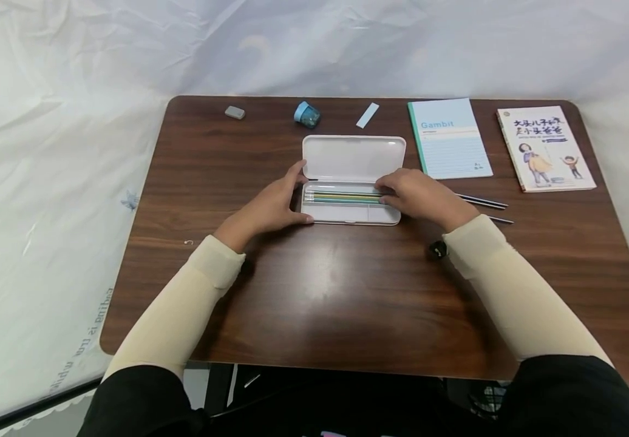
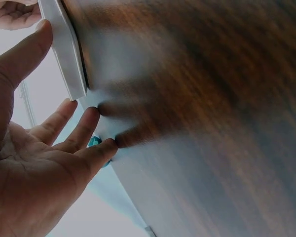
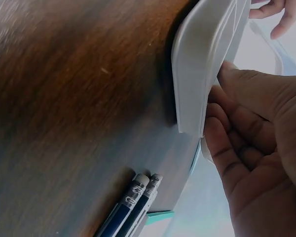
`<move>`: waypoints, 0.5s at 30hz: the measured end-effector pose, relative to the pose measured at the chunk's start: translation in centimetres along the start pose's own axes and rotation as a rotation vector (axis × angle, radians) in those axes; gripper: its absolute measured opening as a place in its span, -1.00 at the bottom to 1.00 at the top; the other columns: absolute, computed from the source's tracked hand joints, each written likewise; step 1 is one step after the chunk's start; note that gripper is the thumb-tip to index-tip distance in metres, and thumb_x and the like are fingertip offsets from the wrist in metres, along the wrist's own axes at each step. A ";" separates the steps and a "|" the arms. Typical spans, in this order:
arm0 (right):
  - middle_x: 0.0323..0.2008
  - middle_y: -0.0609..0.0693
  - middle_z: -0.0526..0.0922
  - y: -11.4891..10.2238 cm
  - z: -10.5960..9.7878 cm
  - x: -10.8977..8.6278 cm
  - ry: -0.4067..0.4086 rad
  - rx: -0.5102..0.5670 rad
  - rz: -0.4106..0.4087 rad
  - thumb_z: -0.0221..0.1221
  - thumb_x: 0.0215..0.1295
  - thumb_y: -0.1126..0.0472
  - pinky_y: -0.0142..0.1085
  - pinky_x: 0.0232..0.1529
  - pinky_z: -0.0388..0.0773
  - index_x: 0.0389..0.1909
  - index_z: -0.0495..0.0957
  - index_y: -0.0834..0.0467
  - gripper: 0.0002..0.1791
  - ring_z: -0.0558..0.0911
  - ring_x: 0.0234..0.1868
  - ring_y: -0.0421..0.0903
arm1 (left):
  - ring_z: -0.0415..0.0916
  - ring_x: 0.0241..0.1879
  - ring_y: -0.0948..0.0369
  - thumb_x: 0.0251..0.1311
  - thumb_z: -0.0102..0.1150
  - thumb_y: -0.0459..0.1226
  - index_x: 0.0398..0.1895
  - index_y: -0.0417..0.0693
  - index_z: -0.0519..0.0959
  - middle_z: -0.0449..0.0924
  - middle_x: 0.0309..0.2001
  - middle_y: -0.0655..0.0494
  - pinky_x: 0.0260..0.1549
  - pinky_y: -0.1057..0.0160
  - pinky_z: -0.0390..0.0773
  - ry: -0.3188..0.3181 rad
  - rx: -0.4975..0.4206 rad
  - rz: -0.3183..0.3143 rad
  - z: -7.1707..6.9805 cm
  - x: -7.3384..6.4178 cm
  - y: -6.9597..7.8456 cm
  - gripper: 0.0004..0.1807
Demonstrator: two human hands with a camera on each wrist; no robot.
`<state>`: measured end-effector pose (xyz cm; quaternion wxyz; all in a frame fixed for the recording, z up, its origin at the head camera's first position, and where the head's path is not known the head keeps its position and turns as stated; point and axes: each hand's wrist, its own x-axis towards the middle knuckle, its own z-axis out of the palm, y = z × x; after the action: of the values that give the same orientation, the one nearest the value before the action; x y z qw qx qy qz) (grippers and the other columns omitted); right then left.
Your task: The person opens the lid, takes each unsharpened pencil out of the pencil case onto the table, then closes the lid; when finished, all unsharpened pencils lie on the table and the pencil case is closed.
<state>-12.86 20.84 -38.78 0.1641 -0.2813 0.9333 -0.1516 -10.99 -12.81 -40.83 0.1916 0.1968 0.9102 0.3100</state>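
Note:
A white pencil case point(image 1: 339, 213) lies on the table with its lid point(image 1: 354, 156) raised at the back. Inside it, several striped pencils point(image 1: 344, 198) lie lengthwise, their pale ends toward the left. My left hand point(image 1: 271, 206) spans the left end of the case, fingers spread and mostly straight, thumb touching the front edge. At the right end, my right hand point(image 1: 421, 193) reaches over the rim with curled fingers and pinches at the pencils' right ends. The fingertips' exact hold is partly hidden by the case wall in the right wrist view.
Loose dark pencils point(image 1: 482, 201) lie right of the right hand. Along the back are an eraser point(image 1: 235, 112), a blue sharpener point(image 1: 306, 114), a pale strip point(image 1: 367, 115), a notebook point(image 1: 451, 139) and a book point(image 1: 546, 149). The wooden table point(image 1: 320, 303) has rounded corners.

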 end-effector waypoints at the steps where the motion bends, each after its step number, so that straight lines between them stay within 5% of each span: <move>1: 0.23 0.29 0.78 0.0 0.0 0.0 -0.003 0.000 0.006 0.31 0.63 0.27 0.17 0.33 0.67 0.35 0.68 0.33 -0.61 0.74 0.29 0.22 | 0.32 0.67 -0.03 0.34 0.64 -0.08 0.85 -0.06 -0.28 0.37 0.66 -0.09 0.70 -0.07 0.25 0.003 -0.001 0.001 0.0 0.0 0.1 0.38; 15: 0.13 0.30 0.80 -0.5 0.3 0.5 -0.027 -0.087 -0.014 0.29 0.63 0.29 0.12 0.24 0.71 0.36 0.68 0.31 -0.62 0.76 0.16 0.18 | 0.30 0.68 -0.04 0.34 0.63 -0.09 0.86 -0.05 -0.28 0.37 0.66 -0.10 0.71 -0.08 0.24 -0.002 0.002 0.000 0.0 0.1 0.0 0.37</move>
<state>-12.88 20.08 -38.95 0.1632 -0.2965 0.9348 -0.1082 -11.10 -12.71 -40.86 0.1920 0.1973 0.9105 0.3087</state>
